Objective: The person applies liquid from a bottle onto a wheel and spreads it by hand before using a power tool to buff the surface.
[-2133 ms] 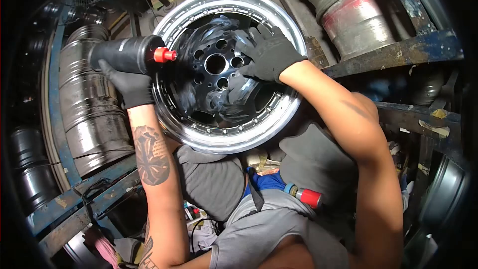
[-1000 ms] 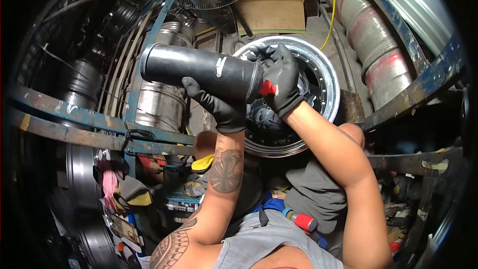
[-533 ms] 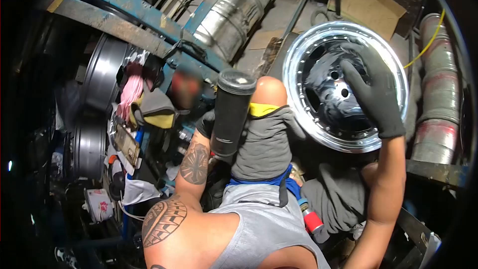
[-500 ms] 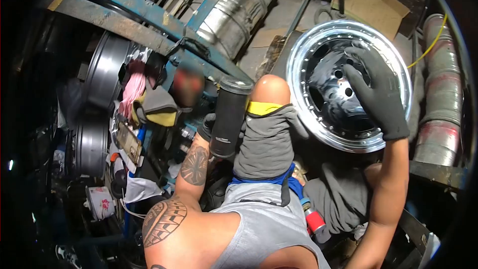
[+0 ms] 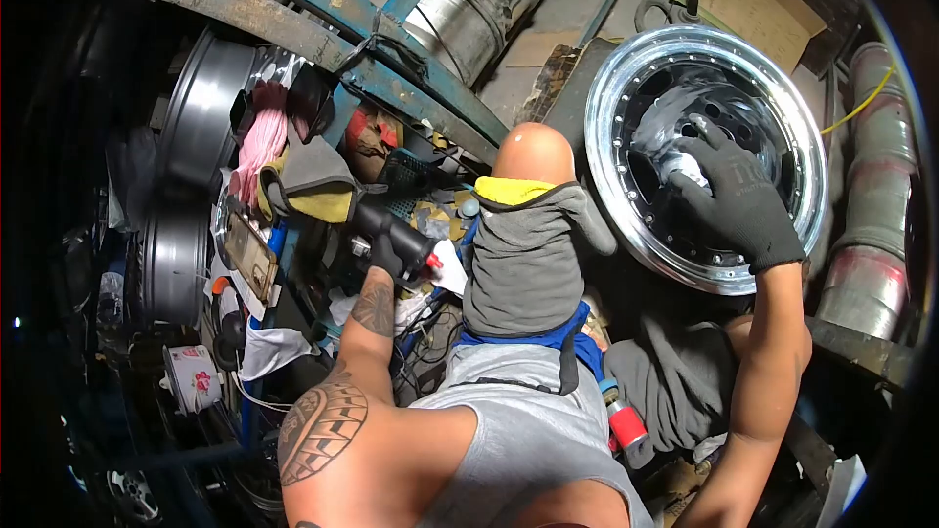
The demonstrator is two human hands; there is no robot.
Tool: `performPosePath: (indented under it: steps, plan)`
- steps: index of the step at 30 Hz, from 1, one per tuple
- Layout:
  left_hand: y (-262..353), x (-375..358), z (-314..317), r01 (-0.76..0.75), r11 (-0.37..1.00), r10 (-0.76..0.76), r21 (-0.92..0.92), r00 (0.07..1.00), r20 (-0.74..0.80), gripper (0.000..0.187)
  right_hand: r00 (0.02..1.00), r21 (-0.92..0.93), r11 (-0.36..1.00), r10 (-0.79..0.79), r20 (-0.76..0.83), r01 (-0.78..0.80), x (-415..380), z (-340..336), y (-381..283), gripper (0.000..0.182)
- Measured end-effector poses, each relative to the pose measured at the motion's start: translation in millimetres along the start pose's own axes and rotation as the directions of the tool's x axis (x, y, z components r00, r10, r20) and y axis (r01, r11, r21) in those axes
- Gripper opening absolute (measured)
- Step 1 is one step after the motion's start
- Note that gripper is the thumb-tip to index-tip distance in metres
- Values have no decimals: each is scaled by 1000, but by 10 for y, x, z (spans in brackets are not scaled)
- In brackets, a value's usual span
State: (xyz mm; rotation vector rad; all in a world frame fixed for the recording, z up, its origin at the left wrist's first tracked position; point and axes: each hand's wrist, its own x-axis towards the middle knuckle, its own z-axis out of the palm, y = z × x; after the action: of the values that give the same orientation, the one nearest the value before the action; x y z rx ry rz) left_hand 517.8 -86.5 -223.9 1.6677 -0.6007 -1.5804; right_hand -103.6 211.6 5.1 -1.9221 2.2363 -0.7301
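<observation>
The right hand (image 5: pixel 736 181), in a dark knit glove, lies spread-fingered, unclenched, over one round wheel (image 5: pixel 604 142): shiny metal lip, studded ring, black centre smeared whitish. The left hand (image 5: pixel 385 253), also gloved, grips one smooth black cylinder (image 5: pixel 371 219), red-tipped, well apart from it. Farther left: two dark rims (image 5: pixel 196 122), pink cloth (image 5: pixel 262 145)

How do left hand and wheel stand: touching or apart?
Apart. Head view shows the left hand well clear of the wheel, bent knee between.
</observation>
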Motion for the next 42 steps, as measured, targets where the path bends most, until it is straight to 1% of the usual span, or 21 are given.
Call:
performPosePath:
  steps: [2,4,6,8,9,11,13,14,15,16,17,18,19,20,21,22,23,25,28,35,42]
  plan:
    - [210,16,60,-107,993,115,-58,980,165,73,999,0,1000,19,42,-19,41,-34,-24,47]
    - [398,47,217,-229,970,227,87,974,25,69,998,2,1000,30,48,-31,49,-49,-23,47]
    - [488,59,389,-347,865,399,362,914,-79,64,999,5,1000,30,19,-30,33,-40,-3,47]
    - [537,73,632,-453,559,656,695,754,-36,60,998,-1,998,61,32,-61,25,-52,39,47]
    - [562,8,803,-503,363,763,784,644,60,58,996,-12,997,81,40,-80,22,-80,69,47]
    - [614,-354,1292,-653,43,847,756,425,319,54,992,-25,994,104,75,-102,43,-131,140,50]
    - [631,-1122,1892,-757,-148,822,636,264,506,36,989,-66,992,114,89,-108,39,-77,240,52]
    - [597,-1568,2272,-804,-241,794,544,160,587,29,992,-99,988,121,37,-117,-25,42,355,53]
    - [479,-1999,2549,-905,-203,772,374,87,630,16,991,-103,988,124,54,-118,-38,-14,321,56]
    - [317,-2330,2703,-946,-141,707,292,110,698,9,984,-119,982,158,82,-147,-17,-71,279,56]
    - [106,-2637,2717,-952,-67,546,298,215,810,7,996,-57,995,87,-10,-87,-35,86,430,51]
    - [-76,-2893,2843,-999,-34,482,40,19,876,11,987,-22,990,143,75,-141,33,-163,206,46]
    - [-30,-3241,3000,-998,-11,166,-67,-68,984,12,974,-27,983,182,136,-180,54,-154,204,42]
    - [-124,-3592,3180,-975,221,-129,-24,-54,990,13,971,-19,982,190,146,-189,88,-26,252,40]
    - [-255,-3668,3337,-939,343,-507,19,-168,846,26,970,26,979,197,144,-203,93,-85,196,40]
    - [-366,-3811,3421,-959,265,-713,98,-126,690,35,975,44,978,198,96,-203,157,228,365,39]
    - [-513,-3923,3423,-978,141,-865,154,-46,500,44,967,20,968,249,46,-250,130,92,234,38]
    - [-1011,-3776,3361,-1000,3,-943,-21,-10,332,58,963,-27,973,230,142,-228,116,-15,223,43]
    - [-1254,-3811,3419,-992,-69,-928,103,102,357,62,947,-98,962,270,171,-257,109,46,268,43]
    - [-1205,-3775,3259,-986,9,-926,169,56,372,74,946,-87,961,275,174,-263,-17,-53,258,41]
    - [-1030,-4103,3171,-987,-149,-838,67,162,521,63,945,-115,954,291,153,-275,-89,-221,223,40]
